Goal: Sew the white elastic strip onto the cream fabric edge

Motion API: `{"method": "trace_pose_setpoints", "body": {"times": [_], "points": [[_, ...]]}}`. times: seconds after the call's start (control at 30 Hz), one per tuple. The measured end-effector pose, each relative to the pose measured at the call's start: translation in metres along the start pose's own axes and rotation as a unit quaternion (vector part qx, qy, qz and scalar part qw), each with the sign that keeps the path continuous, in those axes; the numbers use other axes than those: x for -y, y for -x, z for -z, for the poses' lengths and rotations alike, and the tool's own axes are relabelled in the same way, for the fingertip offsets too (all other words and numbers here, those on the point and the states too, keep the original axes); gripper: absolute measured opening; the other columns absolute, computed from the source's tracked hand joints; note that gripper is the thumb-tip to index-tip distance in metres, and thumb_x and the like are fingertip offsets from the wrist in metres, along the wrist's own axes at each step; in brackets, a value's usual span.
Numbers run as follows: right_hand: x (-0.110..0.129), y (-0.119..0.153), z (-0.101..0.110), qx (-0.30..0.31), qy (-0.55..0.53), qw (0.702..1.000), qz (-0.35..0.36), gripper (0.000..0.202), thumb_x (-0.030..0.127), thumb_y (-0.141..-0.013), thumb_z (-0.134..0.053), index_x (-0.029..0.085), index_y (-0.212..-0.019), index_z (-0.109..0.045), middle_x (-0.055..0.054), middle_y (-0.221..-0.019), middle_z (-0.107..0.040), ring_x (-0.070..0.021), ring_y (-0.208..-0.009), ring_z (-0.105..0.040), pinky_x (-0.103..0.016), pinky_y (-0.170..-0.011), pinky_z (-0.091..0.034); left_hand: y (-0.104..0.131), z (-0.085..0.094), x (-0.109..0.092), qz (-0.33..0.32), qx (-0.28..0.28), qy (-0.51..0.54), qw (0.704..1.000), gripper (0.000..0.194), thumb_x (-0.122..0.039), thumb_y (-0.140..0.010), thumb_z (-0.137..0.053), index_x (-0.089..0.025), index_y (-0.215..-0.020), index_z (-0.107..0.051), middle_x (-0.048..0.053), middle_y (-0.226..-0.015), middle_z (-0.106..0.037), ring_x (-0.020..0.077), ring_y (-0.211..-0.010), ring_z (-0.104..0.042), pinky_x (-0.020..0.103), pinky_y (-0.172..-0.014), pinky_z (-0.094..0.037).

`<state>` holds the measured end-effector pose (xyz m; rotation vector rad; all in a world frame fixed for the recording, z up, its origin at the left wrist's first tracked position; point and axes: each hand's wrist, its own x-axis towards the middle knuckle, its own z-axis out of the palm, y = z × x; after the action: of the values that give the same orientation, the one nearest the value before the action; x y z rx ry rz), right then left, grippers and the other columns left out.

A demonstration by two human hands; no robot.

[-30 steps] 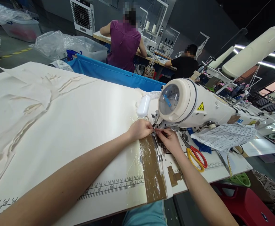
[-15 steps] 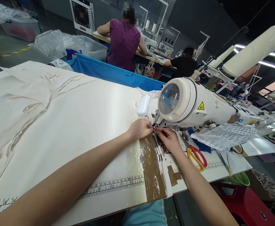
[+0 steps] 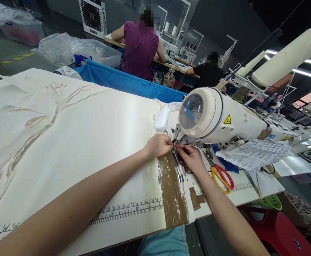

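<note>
The bare left hand and right hand pinch, on what I can't tell, and slipping by the rounded white metal sewing machine could hurt fingers.

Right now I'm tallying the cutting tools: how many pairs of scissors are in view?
1. The red-and-yellow-handled scissors lie on the table, just right of the right hand. Others may be hidden, for instance under the printed sheet.

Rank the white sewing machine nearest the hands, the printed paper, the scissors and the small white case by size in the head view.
Largest to smallest, as they look:
1. White sewing machine
2. Printed paper
3. Scissors
4. Small white case
</note>
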<state>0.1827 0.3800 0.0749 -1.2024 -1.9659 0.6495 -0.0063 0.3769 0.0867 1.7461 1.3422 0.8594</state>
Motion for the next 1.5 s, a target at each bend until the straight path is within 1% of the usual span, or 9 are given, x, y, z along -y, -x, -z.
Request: {"method": "trace_pose_setpoints", "body": {"times": [0.43, 0.67, 0.77, 0.87, 0.97, 1.13, 1.3, 1.4, 1.5], "points": [[-0.0033, 0.0001, -0.0012, -0.005, 0.005, 1.000, -0.010, 0.021, 0.037, -0.080, -0.062, 0.025, -0.087, -0.078, -0.003, -0.092, -0.078, -0.0255, -0.091, -0.072, -0.039, -0.084, -0.056, -0.0008, 0.0001, -0.0020, 0.010, 0.004, -0.013, 1.000, 0.013, -0.018, -0.080, -0.059, -0.016, -0.075, -0.071, 0.002, -0.073, -0.070, 0.0176, -0.067, -0.063, 0.028, -0.065, -0.047], [-0.0043, 0.0001, -0.0006, -0.005, 0.018, 1.000, -0.022, 0.024, 0.038, -0.080, -0.062, 0.023, -0.090, -0.078, -0.004, -0.086, -0.077, -0.0257, -0.084, -0.070, -0.036, -0.075, -0.055, -0.0007, -0.0003, -0.0011, 0.008, 0.003, -0.017, 1.000, 0.017, -0.022, -0.079, -0.058, -0.016, -0.077, -0.073, 0.003, -0.071, -0.069, 0.0190, -0.068, -0.063, 0.030, -0.070, -0.049], [-0.0041, -0.0003, -0.0007, -0.005, 0.021, 0.999, -0.025, 0.024, 0.039, -0.080, -0.062, 0.022, -0.086, -0.078, -0.005, -0.083, -0.076, -0.0254, -0.081, -0.069, -0.035, -0.072, -0.053, -0.0008, -0.0005, -0.0013, 0.012, 0.003, -0.018, 1.000, 0.017, -0.023, -0.079, -0.058, -0.016, -0.077, -0.073, 0.002, -0.070, -0.068, 0.0193, -0.069, -0.062, 0.030, -0.070, -0.049], [-0.0038, -0.0007, -0.0013, -0.006, 0.020, 0.999, -0.029, 0.023, 0.040, -0.079, -0.063, 0.022, -0.081, -0.077, -0.004, -0.079, -0.076, -0.0249, -0.077, -0.068, -0.035, -0.070, -0.052, -0.0009, -0.0006, -0.0015, 0.013, 0.003, -0.020, 1.000, 0.017, -0.023, -0.079, -0.058, -0.017, -0.076, -0.073, 0.002, -0.068, -0.067, 0.0184, -0.067, -0.061, 0.029, -0.068, -0.048], [-0.0042, -0.0008, -0.0019, -0.005, 0.013, 0.999, -0.029, 0.023, 0.040, -0.079, -0.063, 0.022, -0.081, -0.077, -0.004, -0.079, -0.076, -0.0245, -0.078, -0.068, -0.034, -0.072, -0.052, -0.0009, -0.0004, -0.0015, 0.013, 0.003, -0.019, 1.000, 0.016, -0.024, -0.079, -0.058, -0.017, -0.075, -0.072, 0.001, -0.067, -0.066, 0.0180, -0.065, -0.060, 0.028, -0.065, -0.045], [-0.0065, -0.0012, -0.0020, 0.002, 0.004, 1.000, -0.031, 0.024, 0.038, -0.079, -0.062, 0.022, -0.087, -0.077, -0.004, -0.083, -0.076, -0.0248, -0.080, -0.069, -0.035, -0.074, -0.053, -0.0005, 0.0004, -0.0011, 0.003, 0.006, -0.019, 1.000, 0.014, -0.024, -0.079, -0.059, -0.017, -0.075, -0.071, 0.001, -0.068, -0.066, 0.0176, -0.064, -0.059, 0.027, -0.061, -0.043], [-0.0078, -0.0008, -0.0027, 0.009, 0.000, 0.999, -0.042, 0.022, 0.035, -0.080, -0.063, 0.021, -0.088, -0.077, -0.004, -0.081, -0.076, -0.0245, -0.078, -0.069, -0.035, -0.072, -0.054, -0.0014, -0.0001, 0.0009, -0.002, 0.005, -0.015, 1.000, 0.017, -0.029, -0.080, -0.059, -0.017, -0.075, -0.070, 0.002, -0.068, -0.066, 0.0183, -0.065, -0.060, 0.027, -0.061, -0.042], [-0.0077, -0.0011, -0.0033, 0.011, -0.002, 0.999, -0.049, 0.021, 0.033, -0.081, -0.063, 0.022, -0.091, -0.077, -0.003, -0.083, -0.076, -0.0244, -0.081, -0.070, -0.035, -0.075, -0.054, -0.0019, -0.0009, 0.0022, -0.012, 0.005, -0.008, 1.000, 0.020, -0.032, -0.079, -0.058, -0.017, -0.075, -0.070, 0.002, -0.069, -0.067, 0.0186, -0.066, -0.060, 0.027, -0.060, -0.042], [-0.0084, -0.0021, -0.0037, 0.014, 0.000, 0.998, -0.054, 0.019, 0.031, -0.081, -0.063, 0.021, -0.089, -0.077, -0.004, -0.085, -0.076, -0.0251, -0.084, -0.070, -0.037, -0.079, -0.054, -0.0019, -0.0014, 0.0025, -0.016, 0.007, -0.004, 1.000, 0.022, -0.034, -0.078, -0.056, -0.017, -0.076, -0.070, 0.002, -0.069, -0.067, 0.0188, -0.066, -0.060, 0.027, -0.059, -0.042]]}}
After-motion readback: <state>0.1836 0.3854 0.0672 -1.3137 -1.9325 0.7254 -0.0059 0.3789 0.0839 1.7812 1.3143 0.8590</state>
